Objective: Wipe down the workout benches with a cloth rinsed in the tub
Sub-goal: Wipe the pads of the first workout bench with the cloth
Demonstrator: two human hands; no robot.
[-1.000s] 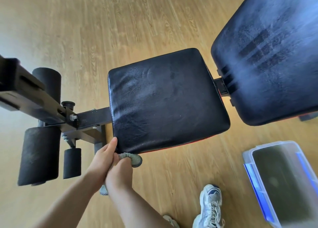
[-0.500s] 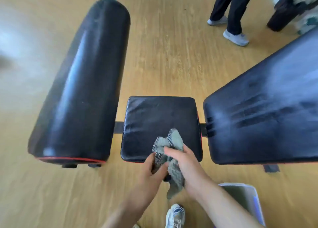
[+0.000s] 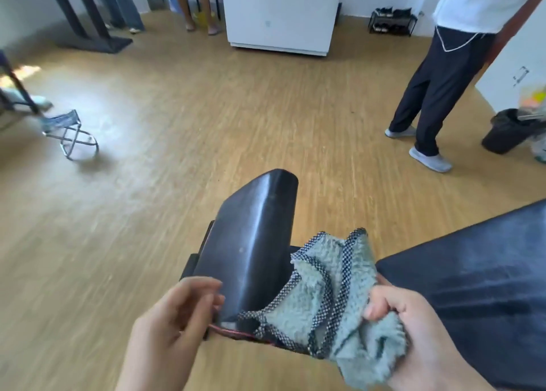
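Note:
A pale green fluffy cloth (image 3: 334, 290) with a black-and-white checked border hangs bunched in front of me. My right hand (image 3: 413, 331) is shut on its right side. My left hand (image 3: 174, 325) is beside the cloth's left edge with fingers curled and parted, touching the near end of a black padded bench section (image 3: 251, 248) that rises away from me. A second black bench pad (image 3: 478, 287) stretches to the right, with faint wipe streaks on it. The tub is out of view.
A person in dark trousers and grey shoes (image 3: 428, 101) stands at the right. A black bin (image 3: 508, 133) sits beyond them. A white cabinet (image 3: 280, 15) is at the back. A small folding stool (image 3: 71, 136) stands at the left on the wooden floor.
My view has tilted up from the bench to the room; the tub has dropped out of sight. The cloth is spread wider, held by the right hand, and the left hand has come off it.

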